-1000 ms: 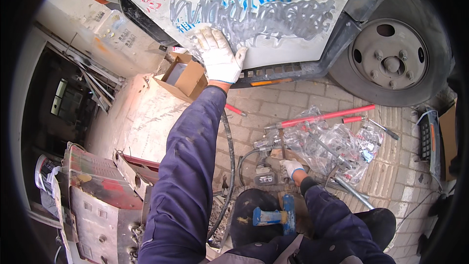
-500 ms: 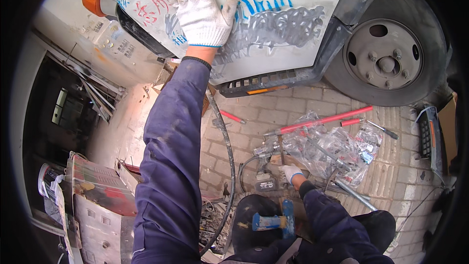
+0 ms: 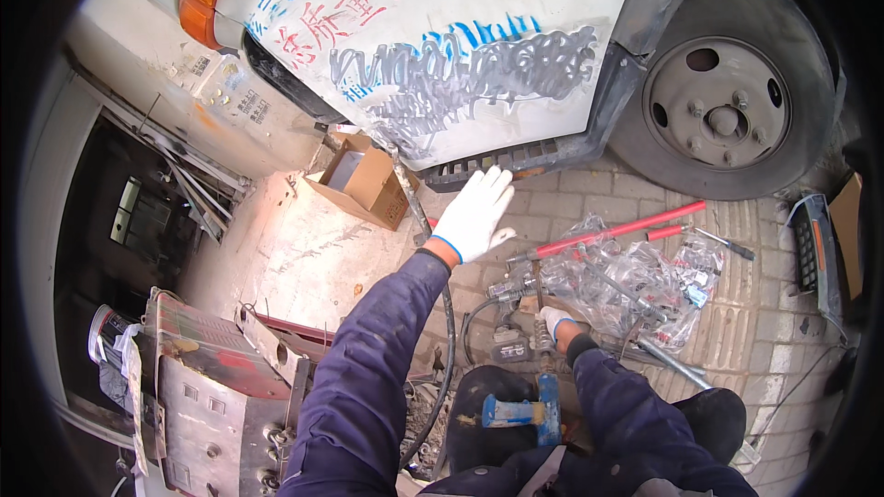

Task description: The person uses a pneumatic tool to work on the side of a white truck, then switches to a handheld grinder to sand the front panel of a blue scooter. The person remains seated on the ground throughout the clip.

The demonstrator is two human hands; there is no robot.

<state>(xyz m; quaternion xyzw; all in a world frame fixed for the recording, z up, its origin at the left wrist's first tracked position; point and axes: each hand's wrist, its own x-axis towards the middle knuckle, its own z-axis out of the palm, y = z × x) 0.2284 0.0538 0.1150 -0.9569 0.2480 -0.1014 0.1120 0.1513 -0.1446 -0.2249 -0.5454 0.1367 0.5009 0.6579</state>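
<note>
My left hand (image 3: 471,213), in a white knit glove, is open with fingers spread, below the white vehicle panel (image 3: 516,0) covered in red and blue markings and grey smears. My right hand (image 3: 558,320), also gloved, is low in the middle, closed round an upright metal rod (image 3: 540,299). Beside it sit a cordless power tool (image 3: 509,348) and crumpled plastic wrap (image 3: 663,317). A blue tool (image 3: 548,410) stands between my knees. Red bars (image 3: 617,230) lie beyond the plastic.
A wheel (image 3: 723,115) is at right, near a detached black step part (image 3: 808,258). An open cardboard box (image 3: 364,184) stands below the panel. A metal machine (image 3: 212,405) fills the lower left, a black hose (image 3: 447,331) beside it. A doorway (image 3: 101,239) is at far left.
My left hand has left the painted panel, where it rose then came down and right to below the panel's lower edge. My right hand stays on the rod.
</note>
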